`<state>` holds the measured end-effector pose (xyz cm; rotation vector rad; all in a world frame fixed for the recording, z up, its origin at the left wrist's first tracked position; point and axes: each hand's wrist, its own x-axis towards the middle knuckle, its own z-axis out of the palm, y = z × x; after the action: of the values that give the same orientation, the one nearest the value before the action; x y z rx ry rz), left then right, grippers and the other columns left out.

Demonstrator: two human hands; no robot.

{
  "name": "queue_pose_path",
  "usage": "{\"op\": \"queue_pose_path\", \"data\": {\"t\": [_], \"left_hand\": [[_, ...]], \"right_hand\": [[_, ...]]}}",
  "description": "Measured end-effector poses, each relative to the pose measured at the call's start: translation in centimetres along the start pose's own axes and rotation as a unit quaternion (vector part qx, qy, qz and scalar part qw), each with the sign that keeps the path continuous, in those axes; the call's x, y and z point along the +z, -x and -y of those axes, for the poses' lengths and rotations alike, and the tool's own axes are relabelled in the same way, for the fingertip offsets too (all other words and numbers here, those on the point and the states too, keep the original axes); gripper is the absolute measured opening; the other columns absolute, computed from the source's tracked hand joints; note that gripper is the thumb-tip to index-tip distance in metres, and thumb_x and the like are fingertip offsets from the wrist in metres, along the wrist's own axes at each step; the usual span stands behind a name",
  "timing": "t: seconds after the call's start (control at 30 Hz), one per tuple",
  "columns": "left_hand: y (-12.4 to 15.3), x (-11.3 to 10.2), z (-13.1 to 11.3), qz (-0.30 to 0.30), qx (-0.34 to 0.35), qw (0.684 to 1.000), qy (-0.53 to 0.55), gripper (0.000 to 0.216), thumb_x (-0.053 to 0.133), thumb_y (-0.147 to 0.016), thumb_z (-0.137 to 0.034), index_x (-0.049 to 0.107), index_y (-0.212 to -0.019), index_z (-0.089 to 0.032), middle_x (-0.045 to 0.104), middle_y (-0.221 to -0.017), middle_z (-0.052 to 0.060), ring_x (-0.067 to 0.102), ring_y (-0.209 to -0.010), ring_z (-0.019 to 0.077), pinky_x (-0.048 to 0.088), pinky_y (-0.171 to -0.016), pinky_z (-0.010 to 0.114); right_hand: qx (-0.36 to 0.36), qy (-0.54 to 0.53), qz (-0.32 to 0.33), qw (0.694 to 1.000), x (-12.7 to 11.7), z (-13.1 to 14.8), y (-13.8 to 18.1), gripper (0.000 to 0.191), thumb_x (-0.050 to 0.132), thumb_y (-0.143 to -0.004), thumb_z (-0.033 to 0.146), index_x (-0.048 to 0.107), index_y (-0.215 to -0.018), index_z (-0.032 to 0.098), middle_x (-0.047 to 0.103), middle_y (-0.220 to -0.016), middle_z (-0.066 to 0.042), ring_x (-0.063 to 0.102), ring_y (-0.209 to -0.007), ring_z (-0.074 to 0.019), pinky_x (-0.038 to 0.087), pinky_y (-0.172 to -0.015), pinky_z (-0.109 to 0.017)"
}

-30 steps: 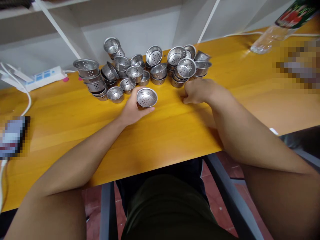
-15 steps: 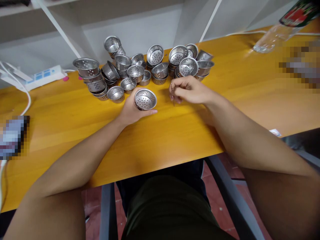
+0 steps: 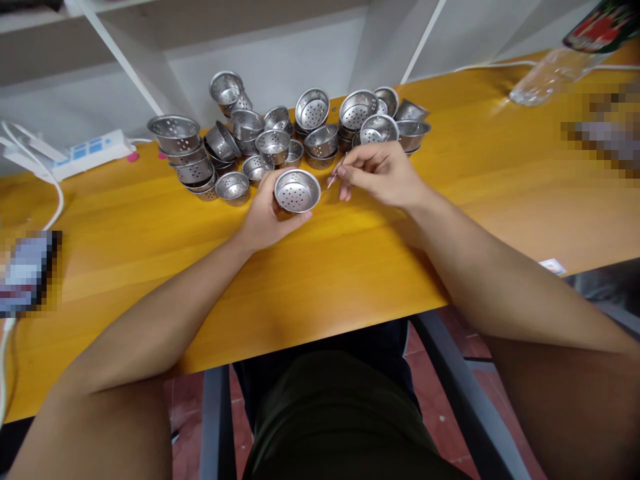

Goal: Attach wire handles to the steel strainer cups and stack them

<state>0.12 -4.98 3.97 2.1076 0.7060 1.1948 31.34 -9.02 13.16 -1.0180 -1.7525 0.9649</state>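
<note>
My left hand (image 3: 263, 219) is wrapped around a small perforated steel cup (image 3: 297, 191), held just above the wooden table (image 3: 320, 267) with its open side facing up. My right hand (image 3: 383, 175) is closed in a pinch on a thin metal pin (image 3: 332, 179), whose tip points at the cup's right rim. Behind both hands lies a heap of several more perforated steel cups (image 3: 280, 137), some stacked, some tipped over.
A white power strip (image 3: 83, 153) with cables lies at the back left. A clear plastic bottle (image 3: 555, 67) lies at the back right. A white shelf frame (image 3: 125, 60) stands behind the table. My lap and a chair frame show below the table's near edge.
My right hand lifted a thin pin off the table and brought it left toward the cup. My left hand tilted and raised the cup slightly.
</note>
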Motion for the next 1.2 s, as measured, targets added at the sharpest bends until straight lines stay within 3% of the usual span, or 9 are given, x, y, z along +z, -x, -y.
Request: {"op": "queue_pose_path", "data": {"t": [0.13,0.3,0.5,0.7,0.87,1.07,1.2], "left_hand": [[-0.1,-0.2,-0.2,-0.004,0.021,1.0,0.017,0.103,0.109,-0.097,-0.085,0.063,-0.174,-0.033,0.076,-0.171,0.017,0.08,-0.162,0.0416,0.068,-0.142,0.064],[-0.1,0.0,-0.2,0.006,0.0,0.999,0.032,0.109,0.105,-0.093,-0.098,0.064,-0.169,-0.032,0.081,-0.165,0.016,0.085,-0.153,0.04,0.074,-0.132,0.061],[-0.2,0.4,-0.7,0.027,-0.015,0.997,0.068,0.11,0.109,-0.086,-0.101,0.069,-0.162,-0.032,0.085,-0.154,0.013,0.088,-0.147,0.0387,0.075,-0.127,0.059],[-0.3,0.1,-1.5,0.055,-0.025,0.995,0.077,0.107,0.112,-0.085,-0.097,0.072,-0.158,-0.03,0.087,-0.151,0.012,0.09,-0.14,0.0378,0.077,-0.123,0.057],[-0.3,0.1,-1.9,0.056,-0.023,0.995,0.081,0.104,0.113,-0.086,-0.095,0.073,-0.155,-0.028,0.089,-0.149,0.012,0.091,-0.137,0.0356,0.078,-0.119,0.054],[-0.3,0.2,-2.0,0.055,-0.02,0.995,0.077,0.103,0.112,-0.086,-0.096,0.074,-0.153,-0.028,0.089,-0.145,0.012,0.092,-0.133,0.0348,0.078,-0.117,0.052],[-0.3,0.2,-2.1,0.07,-0.014,0.995,0.076,0.102,0.111,-0.087,-0.095,0.073,-0.153,-0.027,0.089,-0.145,0.011,0.091,-0.132,0.034,0.077,-0.116,0.05]], "right_hand": [[-0.004,-0.004,-0.007,1.0,0.0,-0.3,0.0,0.079,0.096,-0.092,0.11,0.084,-0.102,0.032,0.097,-0.108,-0.011,0.086,-0.078,-0.0322,0.081,-0.079,-0.058],[-0.003,-0.004,-0.033,0.999,-0.1,-0.2,0.1,0.075,0.093,-0.096,0.109,0.086,-0.108,0.034,0.097,-0.112,-0.01,0.086,-0.08,-0.0328,0.081,-0.081,-0.06],[-0.02,0.029,-0.033,0.999,0.7,1.0,0.8,0.069,0.093,-0.101,0.102,0.095,-0.126,0.037,0.089,-0.097,-0.007,0.082,-0.079,-0.0331,0.078,-0.076,-0.058],[-0.014,0.09,-0.004,0.996,3.2,1.3,0.8,0.057,0.088,-0.11,0.087,0.087,-0.11,0.03,0.074,-0.084,-0.005,0.067,-0.078,-0.027,0.068,-0.078,-0.049],[0.0,0.107,-0.01,0.994,4.1,0.7,0.5,0.054,0.083,-0.11,0.085,0.08,-0.109,0.032,0.06,-0.076,-0.001,0.057,-0.074,-0.0254,0.063,-0.075,-0.046],[0.003,0.115,-0.007,0.993,4.1,0.7,0.6,0.052,0.083,-0.11,0.083,0.08,-0.111,0.032,0.058,-0.076,-0.002,0.059,-0.077,-0.0273,0.065,-0.079,-0.048],[0.001,0.114,-0.001,0.993,4.1,0.4,0.6,0.047,0.083,-0.113,0.077,0.079,-0.11,0.03,0.058,-0.076,-0.001,0.057,-0.075,-0.0254,0.059,-0.074,-0.045]]}}
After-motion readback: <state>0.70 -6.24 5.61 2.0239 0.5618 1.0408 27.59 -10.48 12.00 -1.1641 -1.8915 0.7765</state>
